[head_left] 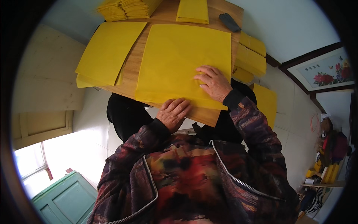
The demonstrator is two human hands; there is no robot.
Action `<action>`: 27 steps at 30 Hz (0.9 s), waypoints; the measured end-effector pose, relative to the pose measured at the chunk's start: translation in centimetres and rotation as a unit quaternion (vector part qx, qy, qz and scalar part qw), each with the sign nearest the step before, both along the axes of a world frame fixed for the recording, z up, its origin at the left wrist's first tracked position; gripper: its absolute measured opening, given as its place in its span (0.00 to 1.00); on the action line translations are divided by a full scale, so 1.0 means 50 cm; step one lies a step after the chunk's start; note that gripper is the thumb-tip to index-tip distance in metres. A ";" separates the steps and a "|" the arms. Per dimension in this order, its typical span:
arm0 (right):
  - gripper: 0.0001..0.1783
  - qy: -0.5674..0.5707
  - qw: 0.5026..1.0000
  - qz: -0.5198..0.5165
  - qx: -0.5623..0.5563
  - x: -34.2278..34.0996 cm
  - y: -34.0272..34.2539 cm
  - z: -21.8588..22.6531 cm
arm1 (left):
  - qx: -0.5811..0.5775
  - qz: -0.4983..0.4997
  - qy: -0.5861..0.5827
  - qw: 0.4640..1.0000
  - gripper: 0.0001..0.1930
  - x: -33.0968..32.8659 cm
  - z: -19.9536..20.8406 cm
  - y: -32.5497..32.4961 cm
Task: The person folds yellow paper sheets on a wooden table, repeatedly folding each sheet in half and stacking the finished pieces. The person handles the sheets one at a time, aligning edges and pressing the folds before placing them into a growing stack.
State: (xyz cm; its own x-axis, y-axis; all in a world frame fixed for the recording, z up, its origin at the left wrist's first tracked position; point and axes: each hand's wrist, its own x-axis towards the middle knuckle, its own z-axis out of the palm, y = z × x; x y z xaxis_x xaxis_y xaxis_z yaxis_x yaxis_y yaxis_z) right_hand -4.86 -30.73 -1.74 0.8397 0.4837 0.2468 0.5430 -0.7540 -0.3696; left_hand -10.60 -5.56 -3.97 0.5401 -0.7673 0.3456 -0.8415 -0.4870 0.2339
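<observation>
A large yellow paper sheet (175, 59) lies on the wooden table in front of me, with a narrow fold or second layer along its near edge. My right hand (214, 83) rests on the sheet's right part, palm down, its fingers slightly bent and apart. At the near edge, my left hand (173, 114) lays its fingers over the paper; its thumb is hidden. To the left, a few more yellow sheets (112, 52) overlap and stick out past the table's edge.
Stacks of folded yellow paper (128, 9) and a yellow bundle (192, 11) stand at the table's far side. A dark grey cloth-like piece (229, 22) lies at the far right corner. Yellow bundles (251, 56) are piled beyond the right edge of the wooden table (203, 115).
</observation>
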 end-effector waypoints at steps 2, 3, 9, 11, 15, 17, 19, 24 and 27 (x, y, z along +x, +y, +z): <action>0.19 -0.012 1.000 0.001 -0.014 0.000 -0.003 -0.009 | -0.001 -0.001 0.005 1.000 0.33 -0.002 0.001 0.002; 0.20 -0.021 1.000 0.006 -0.010 -0.001 -0.006 -0.013 | 0.001 -0.002 0.013 1.000 0.33 -0.003 0.001 0.004; 0.26 0.002 0.999 0.036 -0.035 0.008 -0.016 -0.011 | 0.010 0.006 0.022 1.000 0.32 -0.011 -0.005 0.010; 0.27 0.014 0.997 0.043 -0.064 0.015 -0.019 -0.004 | 0.007 0.004 0.005 1.000 0.32 -0.009 -0.006 0.010; 0.29 0.013 0.995 0.031 -0.092 0.018 -0.018 0.001 | 0.007 0.002 0.018 1.000 0.33 -0.010 0.015 0.008; 0.30 0.022 0.993 0.011 -0.120 0.018 -0.016 0.001 | 0.028 -0.004 0.088 0.996 0.33 -0.010 0.041 0.011; 0.32 0.027 0.997 0.016 -0.069 0.021 -0.017 0.003 | -0.003 0.002 0.132 0.991 0.33 -0.006 0.072 0.023; 0.33 0.034 0.999 0.017 -0.003 0.011 -0.023 0.003 | -0.028 0.101 0.118 0.987 0.30 0.109 0.121 0.093; 0.33 0.058 0.996 0.005 -0.067 0.007 -0.019 -0.004 | 0.054 0.137 0.098 0.984 0.30 0.169 0.110 0.129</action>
